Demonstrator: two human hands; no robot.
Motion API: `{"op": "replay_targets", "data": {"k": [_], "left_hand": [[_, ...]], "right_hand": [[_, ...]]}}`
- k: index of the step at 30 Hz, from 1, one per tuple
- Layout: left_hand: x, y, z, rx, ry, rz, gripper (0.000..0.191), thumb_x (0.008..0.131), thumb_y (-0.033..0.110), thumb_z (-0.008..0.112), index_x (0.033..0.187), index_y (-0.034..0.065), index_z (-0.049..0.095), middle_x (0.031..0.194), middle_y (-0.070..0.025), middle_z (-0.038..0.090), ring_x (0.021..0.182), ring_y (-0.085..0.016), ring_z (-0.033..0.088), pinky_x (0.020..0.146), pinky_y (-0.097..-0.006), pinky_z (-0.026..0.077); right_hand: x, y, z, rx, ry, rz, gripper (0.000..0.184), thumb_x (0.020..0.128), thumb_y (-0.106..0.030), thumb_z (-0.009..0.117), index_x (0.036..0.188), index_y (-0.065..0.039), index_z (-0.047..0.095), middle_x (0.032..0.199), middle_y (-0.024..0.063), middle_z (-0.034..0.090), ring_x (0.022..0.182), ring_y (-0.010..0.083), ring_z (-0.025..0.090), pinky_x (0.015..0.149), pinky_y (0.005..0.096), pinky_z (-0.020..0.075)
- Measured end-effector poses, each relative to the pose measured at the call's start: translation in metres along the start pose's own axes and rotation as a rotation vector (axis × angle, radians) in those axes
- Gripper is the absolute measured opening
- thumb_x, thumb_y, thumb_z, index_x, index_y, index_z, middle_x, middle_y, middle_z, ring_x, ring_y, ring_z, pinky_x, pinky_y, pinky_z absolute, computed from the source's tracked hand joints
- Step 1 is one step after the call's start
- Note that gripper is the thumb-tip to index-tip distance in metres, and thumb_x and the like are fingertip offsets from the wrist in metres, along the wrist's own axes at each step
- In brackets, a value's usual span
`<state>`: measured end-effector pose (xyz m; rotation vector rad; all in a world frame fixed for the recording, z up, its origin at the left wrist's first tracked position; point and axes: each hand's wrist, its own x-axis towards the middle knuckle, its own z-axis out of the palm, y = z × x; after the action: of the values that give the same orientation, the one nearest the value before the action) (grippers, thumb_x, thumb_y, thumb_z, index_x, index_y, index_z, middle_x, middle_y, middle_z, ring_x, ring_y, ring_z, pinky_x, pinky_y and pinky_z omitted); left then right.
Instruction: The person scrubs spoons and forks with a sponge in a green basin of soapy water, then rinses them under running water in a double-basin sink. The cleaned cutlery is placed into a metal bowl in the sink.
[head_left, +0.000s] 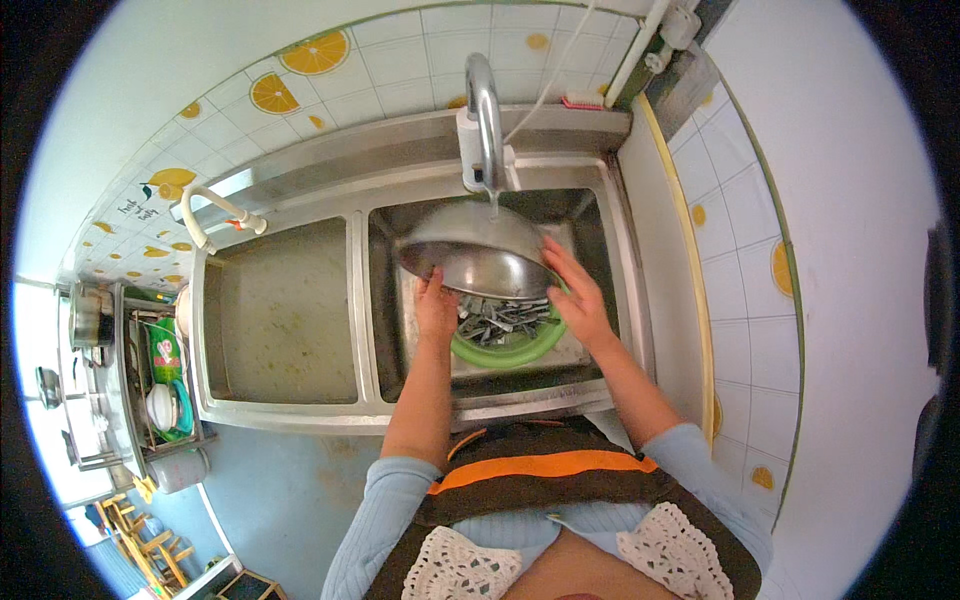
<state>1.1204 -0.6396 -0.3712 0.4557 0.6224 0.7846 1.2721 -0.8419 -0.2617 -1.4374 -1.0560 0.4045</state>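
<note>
Both my hands grip a stainless steel bowl (480, 232), tipped so that its open side faces me. My left hand (436, 306) holds the rim at the left, thumb over the edge. On the right, my right hand (576, 294) is spread against the bowl's side. Water runs from the chrome faucet (491, 127) onto the outside of the bowl. Below it, in the right sink basin (405, 352), sits a green plastic basin (517, 354) holding many grey-and-white slices or strips (499, 319) that I cannot identify. The bowl hides the far part of the green basin.
The left sink basin (281, 315) has murky water or residue in it, with a cream faucet (217, 206) behind. A pink brush (583, 100) lies on the back ledge. A panel (664, 247) rises along the right side. Shelving with dishes (161, 405) stands at the left.
</note>
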Motion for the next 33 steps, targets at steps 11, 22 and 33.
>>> {"op": "replay_targets", "data": {"k": [11,22,33], "left_hand": [[-0.005,0.051,-0.046,-0.101,0.032,-0.338,0.029,0.097,0.014,0.050,0.123,0.0005,0.054,0.115,-0.0150,0.063,0.093,-0.025,0.065,0.077,-0.0325,0.059],[0.028,0.191,-0.034,0.674,0.223,-0.036,0.029,0.091,0.014,0.051,0.108,-0.0093,0.050,0.092,-0.0222,0.064,0.078,-0.030,0.068,0.069,-0.0398,0.062],[0.059,0.214,-0.062,0.796,0.315,0.035,0.039,0.095,0.020,0.051,0.119,-0.0102,0.043,0.111,-0.0242,0.058,0.085,-0.034,0.068,0.074,-0.0406,0.062]], "right_hand": [[-0.039,0.188,0.069,-0.575,-0.499,0.530,0.052,0.086,-0.020,0.062,0.131,0.003,0.049,0.121,0.0222,0.059,0.113,0.0371,0.056,0.096,0.0461,0.0447],[-0.064,0.209,0.079,-1.257,-0.689,0.283,0.061,0.074,-0.022,0.071,0.126,0.003,0.050,0.125,0.0189,0.049,0.120,0.0341,0.045,0.104,0.0511,0.0349],[-0.057,0.206,0.102,-1.297,-0.910,0.369,0.033,0.078,-0.022,0.066,0.108,-0.008,0.067,0.101,0.0097,0.065,0.099,0.0277,0.060,0.078,0.0467,0.0450]]}}
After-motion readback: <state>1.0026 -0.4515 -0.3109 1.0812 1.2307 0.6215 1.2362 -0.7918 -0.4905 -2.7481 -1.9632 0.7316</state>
